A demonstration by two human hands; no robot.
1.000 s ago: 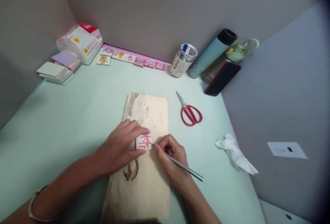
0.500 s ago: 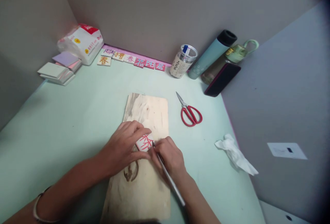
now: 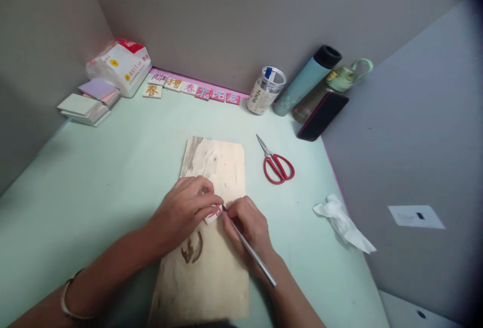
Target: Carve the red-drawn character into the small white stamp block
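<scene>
A small white square block with red character strokes lies on the wooden board. My left hand covers much of it, thumb and fingers closed on the block. In my right hand is a slim craft knife with a silver handle, gripped like a pen. Its dark tip meets the block's right edge, close to my left fingertips. A dark brown round mark shows on the board below my left hand.
Red-handled scissors lie right of the board, and a crumpled tissue farther right. Lettered blocks line the back edge. A clear cup, a blue bottle, a phone, stacked blocks and a tissue pack stand behind.
My left thumb and fingers have shifted over the block, hiding more of the red character. The knife's handle end has swung slightly up and right; its tip stays at the block's edge.
</scene>
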